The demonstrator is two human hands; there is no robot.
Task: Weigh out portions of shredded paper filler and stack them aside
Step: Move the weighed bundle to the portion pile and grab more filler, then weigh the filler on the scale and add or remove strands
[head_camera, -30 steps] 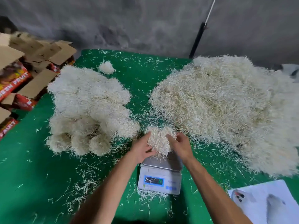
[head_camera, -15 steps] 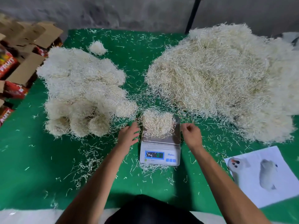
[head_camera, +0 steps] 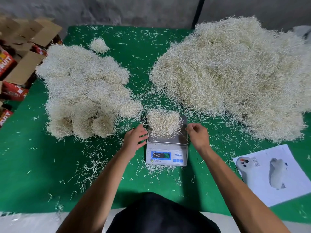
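I face a rough grey wall (head_camera: 117,10), dim and mottled. A black pole (head_camera: 198,12) leans against it, to my right of centre. Below it a green mat (head_camera: 33,165) covers the table, and a pale edge (head_camera: 30,222) shows along its near side. To my left, open cardboard boxes (head_camera: 25,47) with red printed sides crowd together beside the mat. On the mat at my right lies a white sheet (head_camera: 272,174) with printed pictures. At the far right edge sits something pale grey (head_camera: 303,32), too blurred to tell. The light is soft and even.
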